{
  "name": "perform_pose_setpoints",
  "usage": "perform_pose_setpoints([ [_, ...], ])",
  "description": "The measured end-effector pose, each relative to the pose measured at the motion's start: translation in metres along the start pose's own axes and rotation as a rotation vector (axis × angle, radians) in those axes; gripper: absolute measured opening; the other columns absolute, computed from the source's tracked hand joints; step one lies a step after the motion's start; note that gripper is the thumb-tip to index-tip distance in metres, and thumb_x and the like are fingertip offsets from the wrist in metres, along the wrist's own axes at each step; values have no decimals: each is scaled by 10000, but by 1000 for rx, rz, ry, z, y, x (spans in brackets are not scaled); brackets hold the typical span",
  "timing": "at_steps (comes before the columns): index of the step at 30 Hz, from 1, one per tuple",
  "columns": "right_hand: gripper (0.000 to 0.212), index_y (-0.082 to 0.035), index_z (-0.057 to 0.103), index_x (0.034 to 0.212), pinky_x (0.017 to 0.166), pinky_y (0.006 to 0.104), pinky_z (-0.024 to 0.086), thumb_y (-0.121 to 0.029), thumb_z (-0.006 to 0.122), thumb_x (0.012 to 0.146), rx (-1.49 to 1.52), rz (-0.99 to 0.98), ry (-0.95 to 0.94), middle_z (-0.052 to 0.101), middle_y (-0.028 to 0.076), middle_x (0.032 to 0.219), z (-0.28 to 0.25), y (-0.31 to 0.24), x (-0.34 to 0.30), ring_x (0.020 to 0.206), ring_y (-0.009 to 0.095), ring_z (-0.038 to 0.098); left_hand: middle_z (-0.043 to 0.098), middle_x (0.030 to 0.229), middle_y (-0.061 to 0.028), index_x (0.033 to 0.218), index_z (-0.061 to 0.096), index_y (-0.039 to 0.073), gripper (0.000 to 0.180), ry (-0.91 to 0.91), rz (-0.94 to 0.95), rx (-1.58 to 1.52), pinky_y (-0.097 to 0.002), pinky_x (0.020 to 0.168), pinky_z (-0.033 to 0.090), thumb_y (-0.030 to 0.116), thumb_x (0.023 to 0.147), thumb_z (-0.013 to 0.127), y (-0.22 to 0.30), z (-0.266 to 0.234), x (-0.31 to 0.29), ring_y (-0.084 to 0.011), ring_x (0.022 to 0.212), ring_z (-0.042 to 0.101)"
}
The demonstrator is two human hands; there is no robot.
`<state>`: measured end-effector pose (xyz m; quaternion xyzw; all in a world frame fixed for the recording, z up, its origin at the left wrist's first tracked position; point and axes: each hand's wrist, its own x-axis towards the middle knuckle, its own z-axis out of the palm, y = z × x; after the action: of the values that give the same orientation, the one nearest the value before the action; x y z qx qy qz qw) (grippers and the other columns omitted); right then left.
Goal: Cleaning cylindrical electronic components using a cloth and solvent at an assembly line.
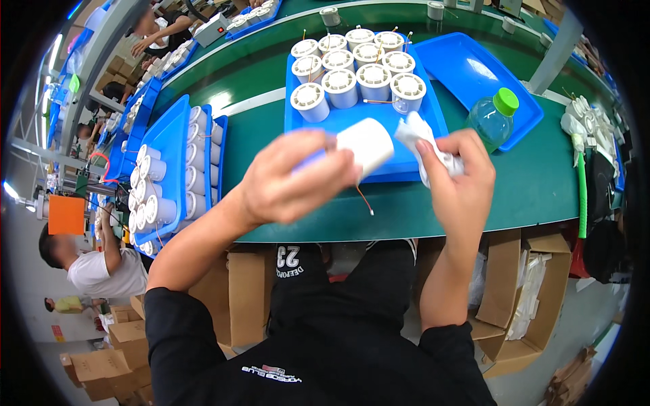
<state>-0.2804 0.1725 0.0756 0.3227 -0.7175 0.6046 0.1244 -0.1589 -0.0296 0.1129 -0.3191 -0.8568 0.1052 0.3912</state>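
Note:
Over the near edge of the table, my left hand (298, 174) is closed around a white cylindrical housing (369, 145), which lies on its side and is slightly blurred. A thin wire with a small connector (365, 201) dangles below it. My right hand (464, 169) pinches a crumpled white cloth (423, 139) just right of the housing, with a small gap between them. Behind both hands, a blue tray (308, 132) carries several white cylinders (339, 82) standing upright, with vented round tops and short wires.
An empty-looking blue tray (443, 51) and a clear bottle with a green cap (506, 101) are at the right. Stacked blue trays (177, 145) of white cylinders stand at the left. Cardboard boxes (497, 284) are below the table. A co-worker (101, 264) is at far left.

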Motion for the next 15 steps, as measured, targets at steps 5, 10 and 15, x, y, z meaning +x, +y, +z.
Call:
perform_pose_setpoints([
  [5,166,27,591,760,593,280,400,-13,752,756,85,98,45,547,81,736,-7,8,-32,647,160,515,607,1024,-138,1035,667,-18,435,-319,-428,-372,-385,818,510,23,607,735,-38,28,-5,-314,938,599],
  [10,173,28,589,771,590,281,406,-18,756,758,99,165,3,552,84,753,-15,11,-56,663,165,520,612,980,-160,1035,675,-25,452,-507,-539,-309,-383,810,508,144,619,720,-58,23,3,-320,914,605],
  [15,185,26,588,776,588,279,408,-33,763,758,85,212,-27,553,88,755,-19,12,-70,659,167,516,615,936,-175,1041,697,-11,486,-828,-652,-270,-390,815,508,235,622,724,-63,14,-4,-330,889,627],
])
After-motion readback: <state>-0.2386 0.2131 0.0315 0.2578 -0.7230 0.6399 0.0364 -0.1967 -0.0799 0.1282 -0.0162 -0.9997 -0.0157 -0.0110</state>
